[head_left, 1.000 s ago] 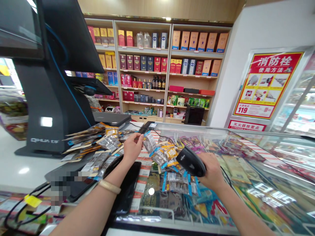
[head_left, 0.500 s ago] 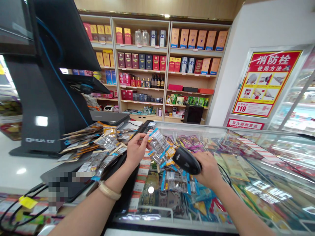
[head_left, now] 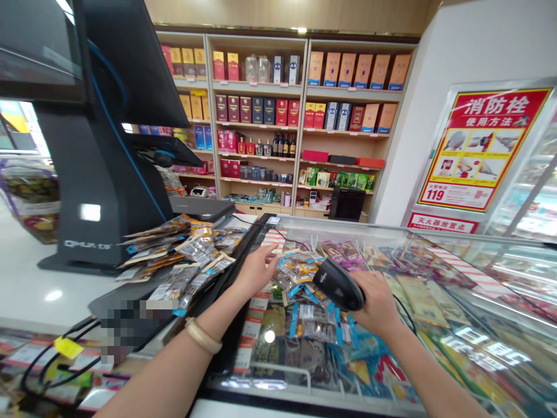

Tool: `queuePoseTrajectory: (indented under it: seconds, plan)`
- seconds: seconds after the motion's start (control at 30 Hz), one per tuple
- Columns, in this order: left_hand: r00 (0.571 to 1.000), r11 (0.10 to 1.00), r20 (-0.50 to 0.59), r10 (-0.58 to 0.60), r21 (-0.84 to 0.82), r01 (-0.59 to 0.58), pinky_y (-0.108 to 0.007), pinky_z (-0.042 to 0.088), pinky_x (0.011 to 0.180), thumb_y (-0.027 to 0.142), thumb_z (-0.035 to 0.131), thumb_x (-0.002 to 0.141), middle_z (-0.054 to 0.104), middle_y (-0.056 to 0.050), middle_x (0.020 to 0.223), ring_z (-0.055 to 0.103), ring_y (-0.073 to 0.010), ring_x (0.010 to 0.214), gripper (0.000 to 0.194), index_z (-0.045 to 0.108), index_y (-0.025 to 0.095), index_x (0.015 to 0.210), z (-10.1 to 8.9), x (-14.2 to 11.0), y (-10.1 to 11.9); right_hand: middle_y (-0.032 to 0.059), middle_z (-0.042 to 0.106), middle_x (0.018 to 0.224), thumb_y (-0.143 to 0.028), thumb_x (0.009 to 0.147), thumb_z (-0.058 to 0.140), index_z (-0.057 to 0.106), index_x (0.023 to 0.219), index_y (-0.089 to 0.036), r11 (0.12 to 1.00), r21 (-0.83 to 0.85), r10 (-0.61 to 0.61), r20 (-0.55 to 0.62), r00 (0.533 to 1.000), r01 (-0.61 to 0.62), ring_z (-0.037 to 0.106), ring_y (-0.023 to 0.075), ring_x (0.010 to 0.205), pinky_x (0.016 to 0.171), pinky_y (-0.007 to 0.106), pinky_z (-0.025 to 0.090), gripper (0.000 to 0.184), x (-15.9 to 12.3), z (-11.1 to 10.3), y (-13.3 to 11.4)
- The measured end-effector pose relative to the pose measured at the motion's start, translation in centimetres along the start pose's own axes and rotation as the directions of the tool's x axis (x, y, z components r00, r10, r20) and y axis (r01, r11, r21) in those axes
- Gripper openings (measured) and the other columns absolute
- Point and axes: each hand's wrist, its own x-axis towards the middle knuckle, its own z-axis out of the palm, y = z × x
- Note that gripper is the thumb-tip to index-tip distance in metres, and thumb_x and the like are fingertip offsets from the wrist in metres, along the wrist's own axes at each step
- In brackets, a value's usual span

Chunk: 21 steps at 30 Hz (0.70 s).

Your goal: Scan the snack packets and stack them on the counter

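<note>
My right hand (head_left: pixel 378 302) is wrapped round a black barcode scanner (head_left: pixel 337 284), whose head points left over a pile of small snack packets (head_left: pixel 300 273) with blue and orange ends. The pile lies on the glass top of a display case (head_left: pixel 278 348). At the pile's left edge is my left hand (head_left: pixel 260 271), its fingers stretched toward the packets and apart, with nothing visible held. Further left, a second heap of similar snack packets (head_left: pixel 191 255) lies beside the checkout terminal (head_left: pixel 108 191). Some packets in both heaps are hidden under others.
A black cable (head_left: pixel 407 316) runs from behind my right hand. More bagged goods (head_left: pixel 418 299) show through the glass. Dark cables with a yellow tag (head_left: pixel 68 348) hang at the lower left. Shelves of boxes (head_left: pixel 256 110) stand behind, beside a red wall sign (head_left: pixel 485 151).
My left hand held up a snack packet, carried it right over the pile and let go of it there. My right hand has kept the scanner in nearly the same place.
</note>
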Motion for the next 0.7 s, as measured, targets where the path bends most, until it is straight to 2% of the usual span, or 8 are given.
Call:
queuePoseTrajectory:
  seconds: [0.1,0.17,0.27,0.33,0.43,0.53,0.6,0.7]
  plan:
    - [0.998,0.939,-0.01,0.061,0.338,-0.054,-0.036,0.048,0.1,0.022,0.055,0.082,0.063,-0.011,0.126,0.063,-0.0228,0.112,0.041,0.064,0.016,0.121,-1.3,0.1,0.5,0.0057,0.067,0.08,-0.026,0.077,0.051,0.061,0.098,-0.018,1.0,-0.019,-0.02,-0.012,1.0,0.02,0.059,0.0206,0.075,0.07,0.032,0.034,0.024,0.0,0.0,0.1]
    - [1.0,0.856,-0.016,0.02,0.516,-0.009,-0.036,0.046,0.102,0.024,0.055,0.082,0.061,-0.012,0.126,0.06,-0.0248,0.114,0.041,0.064,0.017,0.121,-2.8,0.0,1.4,0.0055,0.066,0.079,-0.026,0.078,0.05,0.061,0.098,-0.018,0.999,-0.029,-0.033,-0.018,0.999,0.033,0.059,0.0205,0.074,0.069,0.032,0.034,0.024,-0.1,0.1,0.2]
    - [0.994,0.715,-0.064,-0.087,0.691,0.107,-0.038,0.048,0.097,0.032,0.055,0.083,0.059,-0.013,0.127,0.062,-0.0278,0.11,0.043,0.062,0.02,0.123,-6.2,-0.8,2.7,0.0061,0.066,0.08,-0.026,0.077,0.051,0.061,0.097,-0.018,0.999,-0.029,-0.015,-0.007,1.0,0.015,0.058,0.0209,0.074,0.07,0.033,0.034,0.025,-0.2,0.2,0.3]
    - [0.984,0.623,-0.131,-0.125,0.761,0.18,-0.039,0.047,0.095,0.038,0.054,0.084,0.06,-0.013,0.124,0.061,-0.0302,0.11,0.046,0.06,0.02,0.126,-8.8,-2.3,2.9,0.0065,0.067,0.081,-0.027,0.076,0.052,0.061,0.097,-0.018,1.0,-0.019,-0.012,-0.005,1.0,0.012,0.059,0.0211,0.075,0.07,0.033,0.034,0.025,-0.2,0.2,0.3]
    - [0.949,0.455,-0.236,-0.208,0.836,0.307,-0.044,0.048,0.089,0.046,0.047,0.086,0.063,-0.017,0.118,0.062,-0.0357,0.106,0.052,0.057,0.016,0.127,-12.2,-5.2,1.9,0.006,0.067,0.08,-0.026,0.074,0.053,0.061,0.096,-0.018,1.0,-0.003,-0.018,-0.022,1.0,0.018,0.059,0.0207,0.074,0.07,0.033,0.034,0.024,0.0,0.0,0.3]
    - [0.923,0.334,-0.292,-0.249,0.869,0.365,-0.046,0.048,0.085,0.053,0.047,0.085,0.066,-0.02,0.113,0.063,-0.0394,0.103,0.059,0.056,0.013,0.128,-13.9,-8.0,0.1,0.0058,0.067,0.081,-0.024,0.074,0.053,0.061,0.096,-0.018,1.0,0.015,-0.024,-0.038,0.999,0.025,0.059,0.0204,0.075,0.071,0.032,0.034,0.024,0.1,-0.1,0.1]
    - [0.915,0.316,-0.306,-0.263,0.869,0.382,-0.049,0.048,0.083,0.055,0.048,0.083,0.067,-0.023,0.111,0.063,-0.0415,0.102,0.062,0.057,0.012,0.127,-14.1,-9.1,-1.0,0.006,0.067,0.081,-0.023,0.073,0.053,0.061,0.097,-0.018,0.999,0.019,-0.03,-0.04,0.999,0.031,0.059,0.0204,0.075,0.071,0.032,0.034,0.026,0.2,0.0,-0.1]
    - [0.91,0.346,-0.317,-0.268,0.85,0.398,-0.053,0.047,0.082,0.055,0.046,0.084,0.067,-0.028,0.109,0.063,-0.0443,0.102,0.062,0.058,0.01,0.125,-13.9,-9.9,-1.8,0.0056,0.066,0.079,-0.023,0.072,0.052,0.062,0.1,-0.018,1.0,0.014,-0.026,-0.024,0.999,0.026,0.059,0.0204,0.075,0.071,0.032,0.034,0.031,0.2,0.1,-0.3]
